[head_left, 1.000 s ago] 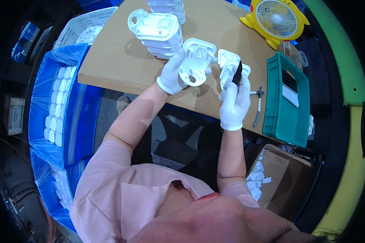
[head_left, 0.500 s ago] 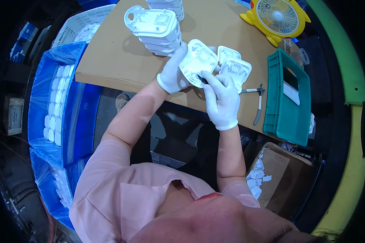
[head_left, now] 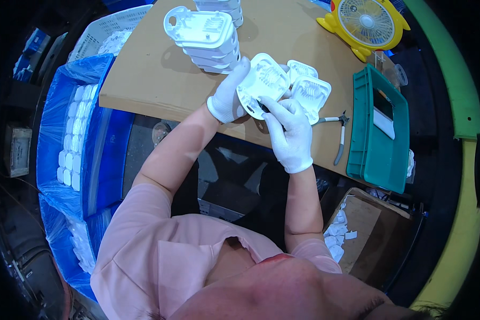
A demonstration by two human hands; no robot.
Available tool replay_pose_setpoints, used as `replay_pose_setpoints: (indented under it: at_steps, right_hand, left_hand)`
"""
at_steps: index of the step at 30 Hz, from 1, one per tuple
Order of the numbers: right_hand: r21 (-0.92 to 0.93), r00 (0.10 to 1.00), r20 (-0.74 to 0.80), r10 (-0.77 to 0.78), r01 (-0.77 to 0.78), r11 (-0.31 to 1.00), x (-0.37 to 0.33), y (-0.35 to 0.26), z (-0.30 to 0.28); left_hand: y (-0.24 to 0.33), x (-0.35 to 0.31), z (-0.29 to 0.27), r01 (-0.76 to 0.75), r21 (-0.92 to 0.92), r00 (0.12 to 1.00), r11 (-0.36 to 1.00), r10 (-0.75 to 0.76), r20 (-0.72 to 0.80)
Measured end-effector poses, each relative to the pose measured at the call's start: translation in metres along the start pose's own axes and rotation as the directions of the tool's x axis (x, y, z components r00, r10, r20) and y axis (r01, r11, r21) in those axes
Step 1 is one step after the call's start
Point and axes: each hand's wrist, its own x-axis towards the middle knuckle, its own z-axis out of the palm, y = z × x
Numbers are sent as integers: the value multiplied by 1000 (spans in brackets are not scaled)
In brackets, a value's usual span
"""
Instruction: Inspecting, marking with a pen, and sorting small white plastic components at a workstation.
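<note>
My left hand (head_left: 230,97), in a white glove, grips a shallow white plastic shell (head_left: 266,79) by its left side, above the table's near edge. The shell is tilted, its ribbed inside facing up. At its lower end, my right hand (head_left: 292,137), also gloved, pinches a small dark piece (head_left: 263,107) against the rim; its kind is hidden by the fingers. Just right of the hands lie more white shells (head_left: 311,95) on the table. Diagonal cutters (head_left: 342,133) with grey handles rest beside them.
Stacked white shells (head_left: 205,33) stand on the brown table (head_left: 144,80) behind my left hand. A yellow fan (head_left: 366,22) is at the far right, a green crate (head_left: 361,144) at the right edge. Blue lined bins (head_left: 90,160) stand left; a cardboard box (head_left: 362,234) with white scraps sits lower right.
The shell has tilted slightly and shifted a little to the right in my left hand. My right fingers have moved slightly along its lower rim.
</note>
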Motion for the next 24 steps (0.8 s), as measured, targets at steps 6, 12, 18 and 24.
replay_pose_setpoints:
  at_steps: [6,12,18,24]
  right_hand:
    - [37,1000,-28,9,-8,999,-1,0,5]
    - [73,997,-40,59,-56,996,-2,-1,8]
    - [225,993,54,101,-111,968,0,4,4]
    - [334,990,88,111,-134,933,-1,9,3]
  left_hand:
    - [-3,3,-3,-22,70,999,997,24,-29]
    - [-3,1,-6,-4,-49,1000,999,5,13]
    - [-1,-2,-4,27,-25,999,999,-26,25]
    - [-2,0,-3,71,-7,997,997,-71,41]
